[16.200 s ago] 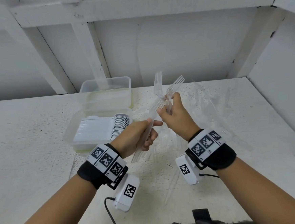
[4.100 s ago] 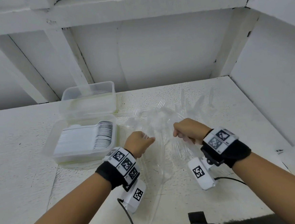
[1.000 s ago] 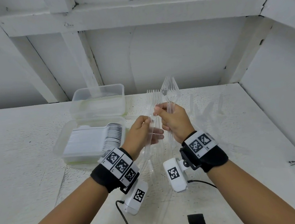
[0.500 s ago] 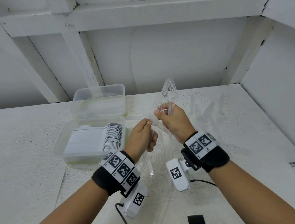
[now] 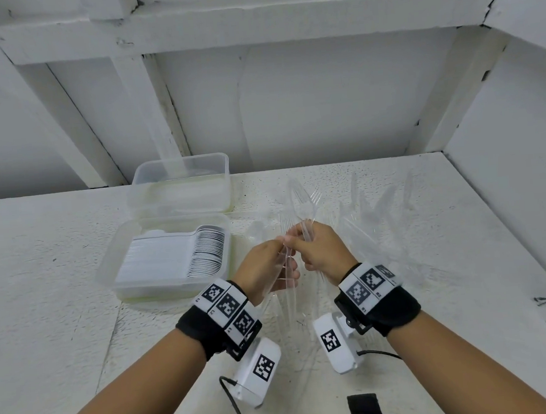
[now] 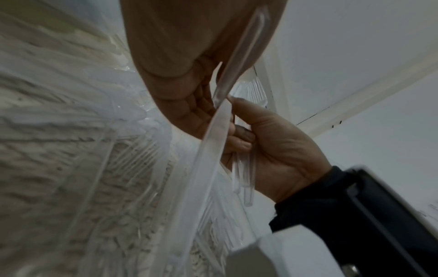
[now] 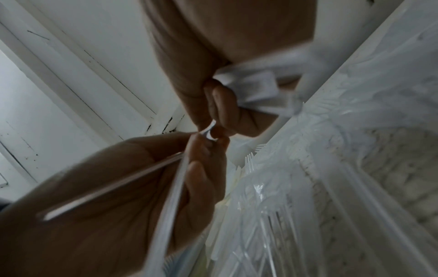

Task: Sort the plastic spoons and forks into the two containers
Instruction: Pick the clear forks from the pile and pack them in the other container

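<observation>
My right hand point(image 5: 322, 252) gripped clear utensils point(image 5: 303, 209) upright, heads toward the table's far edge. My left hand point(image 5: 263, 273), just beside, pinched one handle point(image 6: 218, 129); the containers point(image 5: 170, 250) lay to its left

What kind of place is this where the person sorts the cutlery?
Probably a plain workbench set into a white-painted alcove or shelving unit, not a kitchen: a rough white surface, bare painted beams overhead, and only two plastic containers with loose clear cutlery.
</observation>
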The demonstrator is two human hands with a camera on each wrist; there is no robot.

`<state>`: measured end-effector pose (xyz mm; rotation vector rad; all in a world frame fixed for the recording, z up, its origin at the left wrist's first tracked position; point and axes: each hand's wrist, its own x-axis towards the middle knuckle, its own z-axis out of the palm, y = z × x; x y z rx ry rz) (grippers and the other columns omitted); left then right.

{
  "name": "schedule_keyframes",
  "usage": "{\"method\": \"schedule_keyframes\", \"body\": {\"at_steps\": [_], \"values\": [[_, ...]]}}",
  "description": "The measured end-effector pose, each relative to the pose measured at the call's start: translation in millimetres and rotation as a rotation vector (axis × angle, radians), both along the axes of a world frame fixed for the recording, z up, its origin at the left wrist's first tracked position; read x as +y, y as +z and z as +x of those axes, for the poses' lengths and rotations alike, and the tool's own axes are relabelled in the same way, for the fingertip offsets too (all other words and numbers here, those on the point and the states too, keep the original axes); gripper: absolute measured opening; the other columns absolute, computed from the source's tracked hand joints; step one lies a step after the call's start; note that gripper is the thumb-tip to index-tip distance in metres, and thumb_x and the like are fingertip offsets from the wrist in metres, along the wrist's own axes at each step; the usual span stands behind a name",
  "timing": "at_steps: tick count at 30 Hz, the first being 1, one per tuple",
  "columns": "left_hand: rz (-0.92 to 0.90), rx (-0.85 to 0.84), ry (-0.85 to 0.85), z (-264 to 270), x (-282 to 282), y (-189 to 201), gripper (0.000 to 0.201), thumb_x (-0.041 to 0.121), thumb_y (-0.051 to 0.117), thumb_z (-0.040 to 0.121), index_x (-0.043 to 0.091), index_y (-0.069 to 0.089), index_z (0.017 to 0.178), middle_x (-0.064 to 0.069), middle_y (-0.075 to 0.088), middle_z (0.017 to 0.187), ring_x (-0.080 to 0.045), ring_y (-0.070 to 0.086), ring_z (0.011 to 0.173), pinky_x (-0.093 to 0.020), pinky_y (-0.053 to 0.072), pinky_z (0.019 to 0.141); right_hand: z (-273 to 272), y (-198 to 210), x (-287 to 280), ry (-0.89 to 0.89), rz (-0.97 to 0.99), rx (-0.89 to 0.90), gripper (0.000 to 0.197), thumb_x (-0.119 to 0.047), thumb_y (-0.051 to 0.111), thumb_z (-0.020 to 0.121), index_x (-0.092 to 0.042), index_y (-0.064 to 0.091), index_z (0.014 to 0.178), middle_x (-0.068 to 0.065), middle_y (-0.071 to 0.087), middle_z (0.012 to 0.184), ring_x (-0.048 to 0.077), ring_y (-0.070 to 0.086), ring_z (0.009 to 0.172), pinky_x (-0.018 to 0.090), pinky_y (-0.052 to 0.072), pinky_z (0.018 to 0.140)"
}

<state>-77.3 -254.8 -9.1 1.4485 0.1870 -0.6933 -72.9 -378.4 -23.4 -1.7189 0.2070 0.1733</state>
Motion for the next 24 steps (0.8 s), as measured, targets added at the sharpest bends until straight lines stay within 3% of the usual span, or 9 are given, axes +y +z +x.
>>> {"method": "schedule_keyframes", "body": {"at_steps": [5, 9, 12, 16, 20, 24], "values": [[-0.108, 0.019, -0.017, -3, 2, 2, 0.019, 0.017, 0.034, 0.102, 0.009, 0.047, 0.091, -0.011, 0.061, 0.072, -0.021, 0.063, 0.062, -0.032, 0.056, 0.061, 5, -1, 0, -0.028, 0.013, -0.039, 0.008, -0.018, 0.058, 0.091, -0.02, 0.054, 0.084, -0.001, 0.05, 0.06, 0.0, 0.038, 0.033, 0.019, 0.034, 0.039], [-0.132, 0.021, -0.004, -3, 5, 3, 0.018, 0.018, 0.033, 0.101, 0.008, 0.048, 0.097, -0.008, 0.058, 0.063, -0.02, 0.061, 0.056, -0.032, 0.055, 0.06, 13, -4, -2, -0.054, -0.007, -0.028, 0.025, -0.023, 0.063, 0.088, -0.019, 0.042, 0.101, 0.004, 0.043, 0.071, 0.008, 0.037, 0.049, 0.017, 0.031, 0.038], [-0.131, 0.042, -0.003, -3, 9, 3, 0.023, 0.027, 0.031, 0.101, 0.01, 0.046, 0.102, -0.002, 0.044, 0.059, -0.012, 0.044, 0.044, -0.022, 0.044, 0.045, 21, -3, -2, -0.029, -0.013, 0.015, 0.028, -0.023, 0.064, 0.087, -0.019, 0.04, 0.102, 0.002, 0.04, 0.071, 0.009, 0.034, 0.05, 0.016, 0.029, 0.037], [-0.08, 0.024, 0.033, 1, 21, 7, 0.019, 0.028, 0.036, 0.101, 0.013, 0.046, 0.1, 0.001, 0.036, 0.06, -0.006, 0.028, 0.04, -0.014, 0.024, 0.035, 39, 10, -2, 0.045, -0.032, 0.058, 0.016, -0.031, 0.055, 0.092, -0.018, 0.048, 0.085, -0.002, 0.036, 0.062, 0.007, 0.029, 0.042, 0.017, 0.025, 0.034], [-0.028, -0.019, 0.101, 8, 35, 9, 0.015, 0.025, 0.036, 0.1, 0.013, 0.045, 0.097, 0.003, 0.035, 0.057, -0.005, 0.025, 0.04, -0.013, 0.018, 0.035, 82, 18, -7, -0.057, -0.192, 0.102, 0.023, -0.031, 0.049, 0.095, -0.011, 0.054, 0.087, -0.002, 0.041, 0.065, 0.009, 0.034, 0.048, 0.018, 0.03, 0.037], [-0.038, -0.046, 0.129, 10, 43, 12, 0.016, 0.027, 0.041, 0.099, 0.012, 0.043, 0.096, 0.003, 0.034, 0.058, -0.005, 0.024, 0.04, -0.012, 0.018, 0.035, 120, 9, -10, 0.036, -0.625, 0.162, 0.02, -0.025, 0.056, 0.091, -0.007, 0.051, 0.084, 0.003, 0.047, 0.067, 0.018, 0.048, 0.06, 0.024, 0.036, 0.051]]}}
